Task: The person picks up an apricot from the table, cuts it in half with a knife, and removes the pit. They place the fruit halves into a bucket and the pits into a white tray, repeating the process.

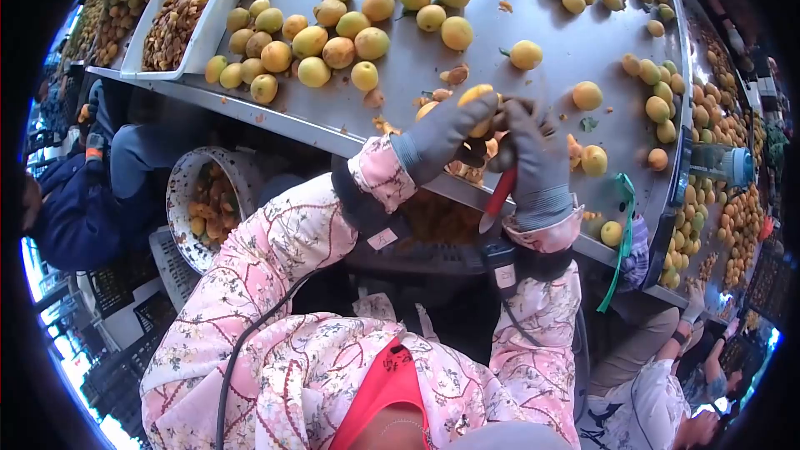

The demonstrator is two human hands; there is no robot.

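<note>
"Where's the fruit being handled?"

"The round yellow-orange fruit is in the grey-gloved left hand, just above the near edge of the grey metal worktop. That hand's fingers are curled around it."

"And the other hand?"

"The grey-gloved right hand is just beside it, fingers folded around a slim red handle whose lower end points down past the edge. Where the fingertips meet it's blurred, so I can't tell whether the right ones touch the fruit."

"What's close to them?"

"Torn orange scraps under and beside the hands, and a yellow fruit with a green stem just beyond."

"How much room is there to move?"

"Grey metal shows between that one and the orange fruit at right. To the left, a loose cluster of yellow and green fruit reaches towards the white rectangular tray of brown pits, set at the near edge."

"Below the edge?"

"A speckled white round bucket at left, and a green ribbon hanging at right."
</note>
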